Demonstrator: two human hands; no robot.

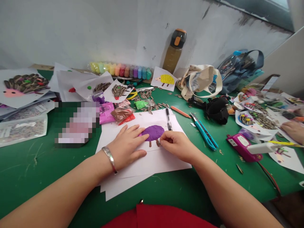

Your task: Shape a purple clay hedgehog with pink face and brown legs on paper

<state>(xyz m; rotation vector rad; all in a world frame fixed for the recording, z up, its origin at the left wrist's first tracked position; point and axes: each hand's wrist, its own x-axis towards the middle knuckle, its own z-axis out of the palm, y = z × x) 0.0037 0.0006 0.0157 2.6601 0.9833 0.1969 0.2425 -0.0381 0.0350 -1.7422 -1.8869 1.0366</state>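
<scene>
Flat on a stack of white paper (166,158) lies a purple oval of modelling clay (155,132), with short brown legs (150,143) at its lower edge. My left hand (125,145) rests spread on the paper, its fingertips touching the left side of the purple clay. On the other side, my right hand (174,144) is closed in a pinch at the clay's lower right edge, beside a brown leg. Whatever is between its fingertips is too small to make out. A black pen (168,119) lies on the paper just above the right hand.
Sunflower seeds (152,103) and clay packets (122,113) lie beyond the paper. To the right are an orange stick (180,112), a blue utility knife (203,131) and a magenta device (244,148). A bottle (174,52) stands by the wall. A co-worker's hand (293,130) shows far right.
</scene>
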